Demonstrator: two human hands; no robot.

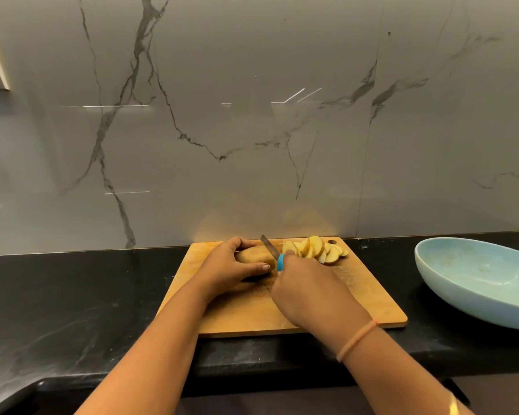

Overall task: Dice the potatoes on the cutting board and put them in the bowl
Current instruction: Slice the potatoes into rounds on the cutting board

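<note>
Potato (252, 255), knife (269, 246), slices (318, 248) crowd cutting board (357, 295) far edge.

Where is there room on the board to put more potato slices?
The near right part of the cutting board, beside the right hand, is bare. So is the counter between board and bowl. The far edge is crowded: left hand holding the potato, knife, slices.

A kitchen, most likely in a home. Told by the black stone countertop (72, 295) running left to right beneath a glossy grey backsplash (252, 145) veined like marble. Also by the wooden cutting board (357, 295) set far on that counter, close to the wall, with potato slices (321, 250) on it and a blue-handled knife (269, 246) over it, and by the wide pale-blue bowl (462, 307) at right.
</note>
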